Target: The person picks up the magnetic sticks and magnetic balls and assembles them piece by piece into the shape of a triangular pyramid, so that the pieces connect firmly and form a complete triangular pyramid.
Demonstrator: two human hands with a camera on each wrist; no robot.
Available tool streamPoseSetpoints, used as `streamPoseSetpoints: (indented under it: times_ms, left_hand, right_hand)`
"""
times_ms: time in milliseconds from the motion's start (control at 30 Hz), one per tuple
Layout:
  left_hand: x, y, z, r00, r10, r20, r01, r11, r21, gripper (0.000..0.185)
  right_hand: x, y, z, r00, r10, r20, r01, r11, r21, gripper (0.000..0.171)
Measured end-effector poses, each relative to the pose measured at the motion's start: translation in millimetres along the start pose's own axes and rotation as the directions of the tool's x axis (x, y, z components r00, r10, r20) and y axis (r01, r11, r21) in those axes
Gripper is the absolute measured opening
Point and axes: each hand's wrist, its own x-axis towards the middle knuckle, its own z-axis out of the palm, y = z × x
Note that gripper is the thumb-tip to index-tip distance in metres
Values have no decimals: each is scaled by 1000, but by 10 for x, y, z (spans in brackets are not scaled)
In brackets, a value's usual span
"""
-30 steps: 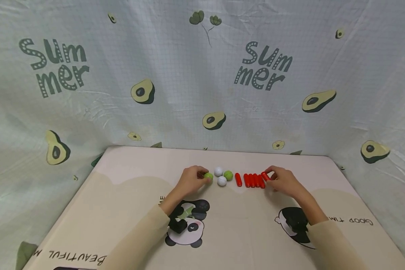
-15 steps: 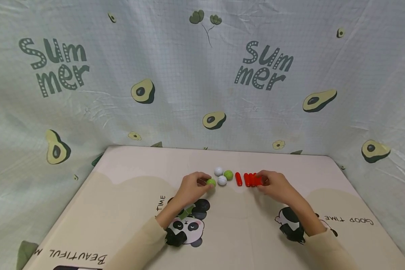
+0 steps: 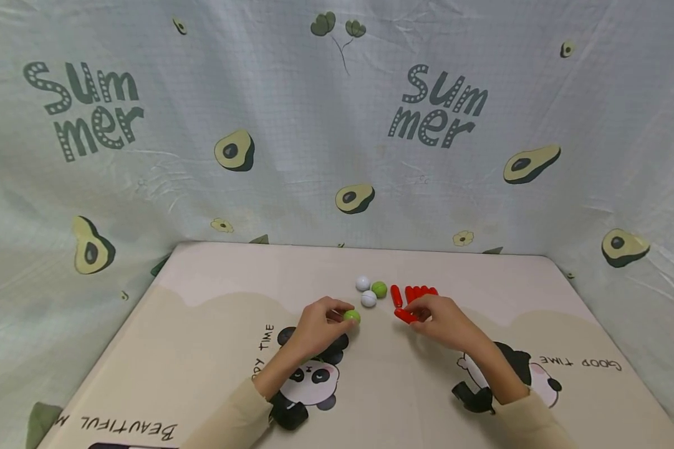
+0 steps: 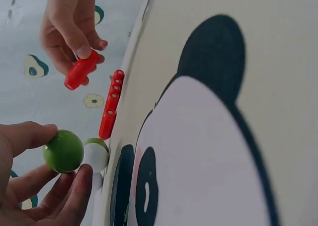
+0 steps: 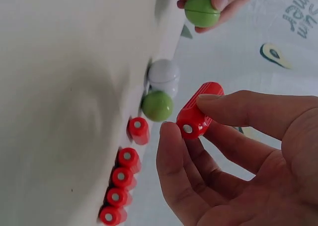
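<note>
My left hand (image 3: 317,327) pinches a green ball (image 3: 351,317) between thumb and fingers, raised off the table in the left wrist view. A red toy rod (image 5: 198,112), ridged along its side with a silver dot in its end, is pinched by my right hand (image 3: 446,321). In the head view the rod slants in front of a row of similar red rods (image 3: 415,293), which the right hand partly covers. One more red rod (image 3: 396,295) lies just left of that row. Beside it sit a second green ball (image 3: 378,289) and two white balls (image 3: 368,299).
The table (image 3: 219,362) has a printed cover with pandas and lettering. Behind it hangs a pale curtain (image 3: 292,112) with avocado prints. A dark-edged object (image 3: 129,446) shows at the front left edge.
The left hand has brought the green ball nearer to me. My right hand has moved left and nearer from the row's right end, and the red rod has come with it.
</note>
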Motion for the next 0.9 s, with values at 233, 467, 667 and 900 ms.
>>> streamPoseSetpoints:
  times_ms: [233,467,667,900]
  left_hand:
    - [-83,3,5,1000,-17,16,17,1000,-25,27]
    - [-140,3,8,998,-29,52,32,998,-48,26]
    - [-155,-24,-9,996,-41,73,46,997,-67,24]
    - [-151,-42,-28,994,-46,102,55,995,-87,26]
  right_hand:
    - [5,-17,134,998,-46,37,45,998,46,27]
    - [19,-18,233,991,-118,68,114,992,51,26]
    - [17,-21,289,980,-180,87,174,982,72,25]
    - [2,-37,307,977,-173,125,161,982,101,23]
